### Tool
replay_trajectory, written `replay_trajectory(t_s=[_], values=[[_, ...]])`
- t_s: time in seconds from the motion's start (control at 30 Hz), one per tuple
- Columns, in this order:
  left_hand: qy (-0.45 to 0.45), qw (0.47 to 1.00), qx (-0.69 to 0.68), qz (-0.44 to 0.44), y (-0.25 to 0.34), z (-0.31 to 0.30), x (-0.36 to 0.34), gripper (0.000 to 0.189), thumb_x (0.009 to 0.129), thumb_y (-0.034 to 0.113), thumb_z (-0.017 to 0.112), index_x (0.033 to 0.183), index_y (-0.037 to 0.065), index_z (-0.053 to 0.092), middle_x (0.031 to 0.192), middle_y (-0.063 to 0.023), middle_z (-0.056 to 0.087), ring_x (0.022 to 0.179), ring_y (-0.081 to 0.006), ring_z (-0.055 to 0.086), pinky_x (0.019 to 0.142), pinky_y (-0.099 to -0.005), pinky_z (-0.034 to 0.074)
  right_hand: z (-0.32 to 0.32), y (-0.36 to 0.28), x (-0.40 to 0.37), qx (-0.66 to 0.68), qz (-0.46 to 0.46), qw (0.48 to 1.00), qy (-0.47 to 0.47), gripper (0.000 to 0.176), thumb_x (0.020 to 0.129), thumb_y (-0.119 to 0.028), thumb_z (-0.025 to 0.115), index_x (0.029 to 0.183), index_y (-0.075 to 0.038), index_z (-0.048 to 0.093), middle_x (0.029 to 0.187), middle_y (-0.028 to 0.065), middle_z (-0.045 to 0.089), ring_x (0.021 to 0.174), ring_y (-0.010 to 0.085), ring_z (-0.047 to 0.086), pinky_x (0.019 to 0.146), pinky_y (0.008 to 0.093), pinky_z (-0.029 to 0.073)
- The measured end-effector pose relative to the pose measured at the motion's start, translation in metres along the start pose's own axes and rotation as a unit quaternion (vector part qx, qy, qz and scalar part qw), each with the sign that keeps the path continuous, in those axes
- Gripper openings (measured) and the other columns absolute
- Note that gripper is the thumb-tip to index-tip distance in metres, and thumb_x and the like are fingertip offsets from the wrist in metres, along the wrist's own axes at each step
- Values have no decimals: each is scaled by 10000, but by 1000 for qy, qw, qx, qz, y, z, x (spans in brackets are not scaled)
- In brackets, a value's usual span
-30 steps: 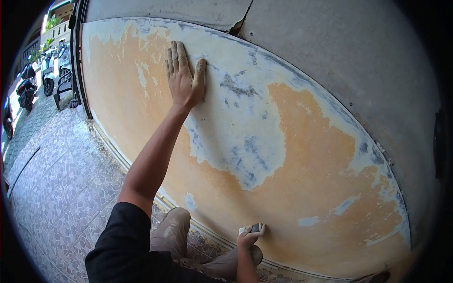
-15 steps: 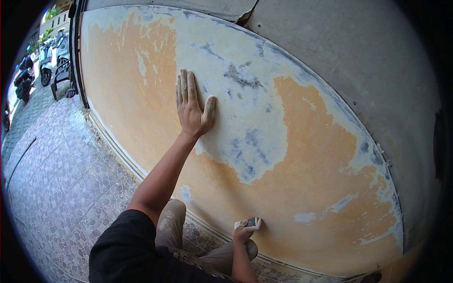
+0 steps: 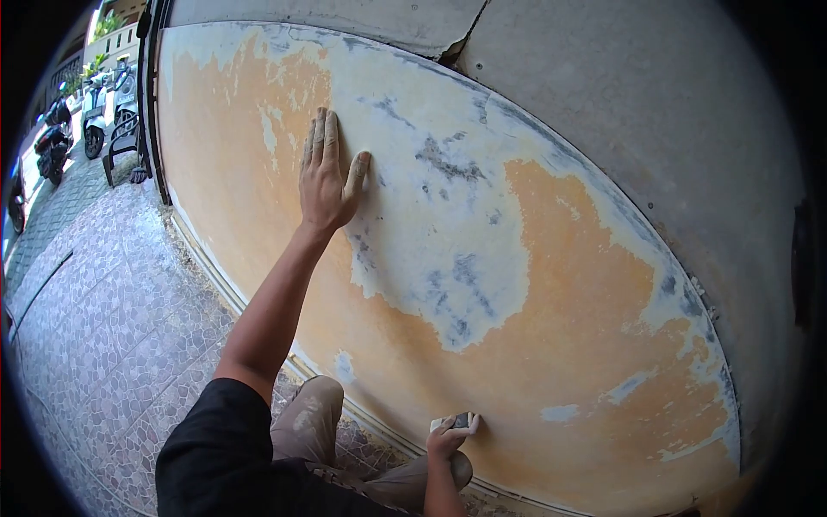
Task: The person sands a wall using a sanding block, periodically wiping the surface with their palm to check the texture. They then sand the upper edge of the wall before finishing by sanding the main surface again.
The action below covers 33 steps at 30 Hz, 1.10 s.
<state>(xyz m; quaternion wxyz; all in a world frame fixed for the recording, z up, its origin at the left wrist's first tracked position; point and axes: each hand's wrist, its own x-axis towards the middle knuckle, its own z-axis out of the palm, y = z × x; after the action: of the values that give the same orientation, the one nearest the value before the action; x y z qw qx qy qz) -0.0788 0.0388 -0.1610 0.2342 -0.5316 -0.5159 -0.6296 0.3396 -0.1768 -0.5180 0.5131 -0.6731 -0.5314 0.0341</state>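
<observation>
My left hand [image 3: 329, 181] lies flat on the wall [image 3: 413, 345], fingers stretched upward and thumb out to the side. It rests where the orange paint meets a pale patch [image 3: 388, 172] with dark grey smudges. Dust whitens its fingers. Low on the same wall, my right hand [image 3: 446, 438] is closed round a small sanding block [image 3: 462, 420], dark grey with a whitish side. The block is close to the orange surface; whether it touches is hard to tell. My fingers cover part of it.
Dusty knees [image 3: 314, 414] are bent near the wall's base. Patterned paving [image 3: 121, 327] stretches to the left. Farther back stand a black chair [image 3: 121, 146] and parked motorbikes [image 3: 56, 142]. A grey wall surface [image 3: 620, 103] borders the painted area above and right.
My left hand has slid left and slightly up along the wall, off the pale patch toward the orange. The right hand keeps the block in nearly the same place. The view has shifted slightly.
</observation>
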Motion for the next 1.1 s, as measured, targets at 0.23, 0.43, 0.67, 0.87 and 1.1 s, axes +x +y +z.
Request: replay_trajectory(t_s=[0.23, 0.43, 0.67, 0.87, 1.1], values=[[1, 1000, -20, -20, 3, -1, -9, 843, 1057, 501, 549, 1637, -61, 305, 1705, -290, 292, 1591, -445, 269, 1297, -493, 232, 3, 16, 0, -44, -40, 998, 12, 695, 1036, -98, 595, 1561, 88, 179, 1410, 386, 471, 1250, 515, 576, 1073, 571, 474], [-37, 998, -43, -36, 5, -9, -31, 874, 1061, 542, 536, 1652, -45, 273, 1715, -283, 272, 1602, -436, 245, 1298, -493, 226, 1, 8, 1, -69, -53, 996, 20, 695, 1036, -110, 605, 1567, 63, 192, 1401, 375, 487, 1237, 517, 578, 1066, 570, 476], [-61, 990, -94, -80, 53, 5, -86, 999, 1012, 548, 626, 1674, -50, 175, 1747, -293, 154, 1627, -462, 127, 1305, -562, 107, -2, -4, 2, -63, -49, 997, 23, 677, 1038, -119, 602, 1562, 55, 210, 1401, 370, 507, 1256, 507, 579, 1078, 565, 469], [-95, 989, -107, -43, 123, 5, -102, 1068, 984, 555, 667, 1681, -51, 131, 1762, -281, 97, 1642, -447, 60, 1303, -584, 35, -3, -3, 3, -49, -39, 998, 16, 676, 1034, -91, 603, 1578, 21, 217, 1416, 374, 502, 1272, 523, 570, 1091, 566, 458], [-108, 985, -109, 77, 184, 7, -70, 1054, 946, 579, 704, 1681, -9, 229, 1762, -256, 154, 1640, -456, 62, 1295, -612, -5, -2, -1, 2, -57, -51, 997, 22, 671, 1032, -80, 611, 1573, 24, 229, 1411, 373, 512, 1272, 521, 577, 1093, 554, 464]])
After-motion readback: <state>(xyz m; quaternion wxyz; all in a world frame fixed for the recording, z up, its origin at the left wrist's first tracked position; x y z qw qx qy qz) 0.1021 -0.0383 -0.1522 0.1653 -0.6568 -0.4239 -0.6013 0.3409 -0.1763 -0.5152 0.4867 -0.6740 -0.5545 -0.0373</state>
